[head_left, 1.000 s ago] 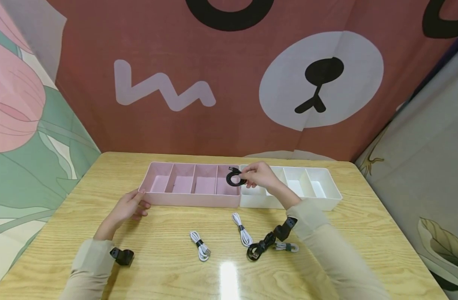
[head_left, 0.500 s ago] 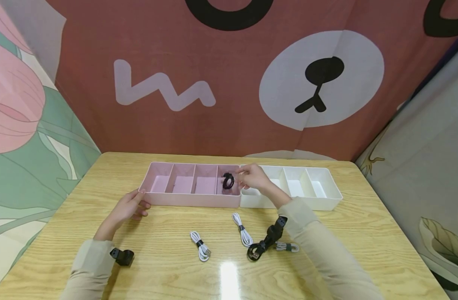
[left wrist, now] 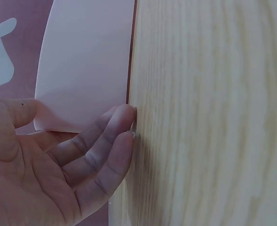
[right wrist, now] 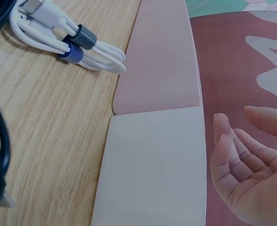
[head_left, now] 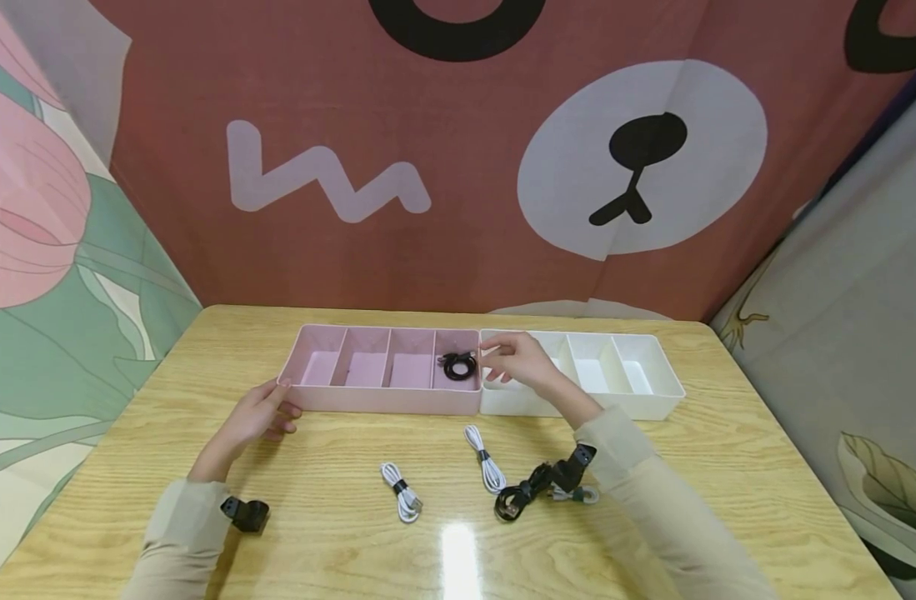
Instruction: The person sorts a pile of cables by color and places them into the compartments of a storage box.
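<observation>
A coiled black USB cable [head_left: 459,365] lies in the rightmost compartment of the pink storage box [head_left: 382,401]. Just to its right, my right hand [head_left: 521,360] hovers over the left end of the white storage box [head_left: 608,407]. Its fingers are loosely bent, thumb and fingertips apart, and the right wrist view shows nothing between them. My left hand [head_left: 257,414] holds the pink box by its front left corner. In the left wrist view, the thumb is at the rim and the bent fingers [left wrist: 112,162] reach round the corner near the tabletop.
On the wooden table [head_left: 322,542] lie two white bundled cables, one left [head_left: 401,492] and one nearer the boxes [head_left: 485,460]. A black cable bundle [head_left: 521,493] and a pale bundle [head_left: 575,494] lie beside the right sleeve. A printed curtain [head_left: 352,267] hangs behind the table.
My right hand has let go of the coiled black cable, which dropped into the rightmost pink compartment and settled flat. The hand has drawn slightly right; the left hand stays still.
</observation>
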A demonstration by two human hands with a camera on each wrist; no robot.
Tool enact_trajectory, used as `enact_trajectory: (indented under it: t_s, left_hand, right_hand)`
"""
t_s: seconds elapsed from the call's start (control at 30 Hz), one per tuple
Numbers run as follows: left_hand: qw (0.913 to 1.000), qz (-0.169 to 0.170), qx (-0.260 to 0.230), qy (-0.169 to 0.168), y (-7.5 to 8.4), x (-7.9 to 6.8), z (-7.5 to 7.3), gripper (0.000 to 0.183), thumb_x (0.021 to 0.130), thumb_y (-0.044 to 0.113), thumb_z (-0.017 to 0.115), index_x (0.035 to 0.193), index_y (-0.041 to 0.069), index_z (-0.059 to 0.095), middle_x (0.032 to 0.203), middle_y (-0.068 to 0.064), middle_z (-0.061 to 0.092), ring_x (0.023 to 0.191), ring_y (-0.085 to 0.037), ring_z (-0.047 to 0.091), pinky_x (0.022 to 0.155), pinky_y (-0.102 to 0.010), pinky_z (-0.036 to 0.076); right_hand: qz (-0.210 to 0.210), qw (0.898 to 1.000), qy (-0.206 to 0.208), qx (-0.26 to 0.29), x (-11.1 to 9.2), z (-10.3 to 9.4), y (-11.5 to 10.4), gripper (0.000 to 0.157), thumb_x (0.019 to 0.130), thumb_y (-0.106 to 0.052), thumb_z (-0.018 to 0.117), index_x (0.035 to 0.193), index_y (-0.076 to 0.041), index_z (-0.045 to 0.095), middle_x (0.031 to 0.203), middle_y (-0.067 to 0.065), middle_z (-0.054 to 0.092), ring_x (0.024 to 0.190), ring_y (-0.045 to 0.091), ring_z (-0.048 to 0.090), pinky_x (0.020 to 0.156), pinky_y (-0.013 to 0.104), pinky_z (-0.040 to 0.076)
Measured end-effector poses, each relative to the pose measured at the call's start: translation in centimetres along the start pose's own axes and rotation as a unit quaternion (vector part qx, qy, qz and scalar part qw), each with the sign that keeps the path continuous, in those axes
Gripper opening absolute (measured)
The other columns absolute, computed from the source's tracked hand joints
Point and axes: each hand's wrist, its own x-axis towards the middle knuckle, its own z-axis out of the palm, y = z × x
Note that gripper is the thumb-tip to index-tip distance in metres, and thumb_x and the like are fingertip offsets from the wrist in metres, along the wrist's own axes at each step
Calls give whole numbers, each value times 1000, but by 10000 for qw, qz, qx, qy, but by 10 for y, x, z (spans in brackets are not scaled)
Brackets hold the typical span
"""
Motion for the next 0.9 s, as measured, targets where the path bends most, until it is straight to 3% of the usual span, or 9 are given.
enact_trajectory:
  t_s: [0.17,0.53,0.73,0.9]
  left_hand:
    - [10000,10,-51,-10,0,-1,0,59,100,40,25,130,-10,31,89,-19,60,69,-21,61,59,-38,49]
    - [10000,31,83,4,-1,0,0,59,100,40,24,130,-11,31,91,-21,59,69,-22,61,60,-38,49]
    - [10000,7,54,-13,0,-1,0,60,100,40,24,130,-11,31,90,-21,60,69,-21,61,59,-38,49]
    - [10000,8,66,-14,0,-1,0,59,100,39,24,130,-11,31,90,-19,60,69,-21,61,60,-37,49]
  right_hand:
    - [-48,10000,-71,36,-8,-4,1,32,86,-9,61,114,7,57,83,16,67,68,21,65,60,33,51]
    - [-155,9990,-329,260,-28,-6,-1,30,86,-7,59,111,9,56,83,16,67,69,22,64,61,36,50]
    - [-210,9983,-507,203,-37,-7,2,27,87,-6,58,109,9,57,78,14,65,65,20,63,57,31,49]
    - [-256,9975,-637,186,-45,-9,4,29,87,-9,60,108,9,57,76,14,64,65,27,63,56,33,49]
